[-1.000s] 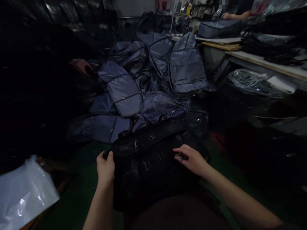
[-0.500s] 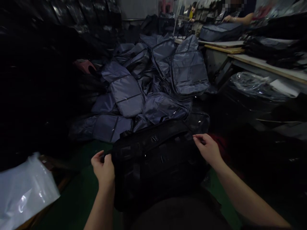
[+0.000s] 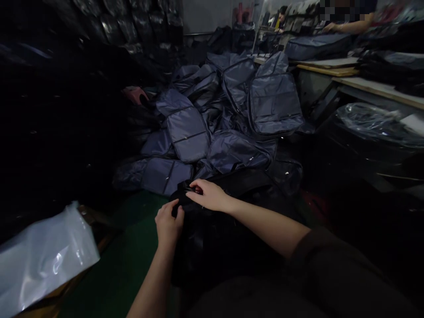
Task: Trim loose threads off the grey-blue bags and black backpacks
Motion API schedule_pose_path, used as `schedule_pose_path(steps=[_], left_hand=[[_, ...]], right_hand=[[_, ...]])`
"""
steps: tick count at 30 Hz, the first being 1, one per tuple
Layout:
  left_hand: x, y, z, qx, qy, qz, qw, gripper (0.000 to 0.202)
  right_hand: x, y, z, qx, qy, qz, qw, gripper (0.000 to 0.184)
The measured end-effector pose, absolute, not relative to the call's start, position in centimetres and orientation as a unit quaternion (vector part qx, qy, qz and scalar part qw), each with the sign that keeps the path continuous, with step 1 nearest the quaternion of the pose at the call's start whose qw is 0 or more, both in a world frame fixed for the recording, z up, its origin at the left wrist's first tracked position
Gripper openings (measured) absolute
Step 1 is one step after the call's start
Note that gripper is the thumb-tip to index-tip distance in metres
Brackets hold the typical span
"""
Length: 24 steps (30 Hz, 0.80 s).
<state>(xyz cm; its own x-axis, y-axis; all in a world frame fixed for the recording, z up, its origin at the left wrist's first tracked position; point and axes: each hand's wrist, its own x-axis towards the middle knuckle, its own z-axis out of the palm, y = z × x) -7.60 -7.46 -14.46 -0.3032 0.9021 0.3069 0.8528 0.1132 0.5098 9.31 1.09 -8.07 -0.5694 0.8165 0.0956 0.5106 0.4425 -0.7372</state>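
Note:
A black fabric bag (image 3: 218, 247) with straps lies in front of me, mostly in shadow, and my forearms cover part of it. My left hand (image 3: 168, 223) grips the bag's near left corner. My right hand (image 3: 208, 196) reaches across, its fingertips pinching a small dark tab, probably a zipper pull (image 3: 194, 189), right next to my left hand. A reddish spot shows at the tab, too small to identify.
A heap of grey-blue bags (image 3: 228, 119) lies just beyond the black bag. A white plastic bag (image 3: 43, 260) sits at lower left above the green floor (image 3: 115, 260). Tables stand at right, where a co-worker's hand (image 3: 331, 27) rests on a bag.
My right hand has moved left along the black bag's far edge to meet my left hand. My left hand stays at the corner. The whole view has shifted slightly.

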Motion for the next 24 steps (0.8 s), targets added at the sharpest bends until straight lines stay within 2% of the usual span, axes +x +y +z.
schedule_pose_path(steps=[4,9,24], left_hand=[[-8.6,-6.8,-13.9,0.641,0.735,0.218,0.038,0.029],[-9.8,-5.8,-14.2,0.662,0.726,0.179,0.048,0.027],[-9.7,-5.5,-15.5,0.627,0.745,0.223,0.051,0.029]], right_hand=[[6.4,1.4,-10.0,-0.45,-0.808,0.331,0.186,0.036],[6.0,1.3,-11.1,-0.464,-0.816,0.305,0.16,0.031],[4.5,1.4,-10.9,-0.416,-0.884,0.208,0.051,0.025]])
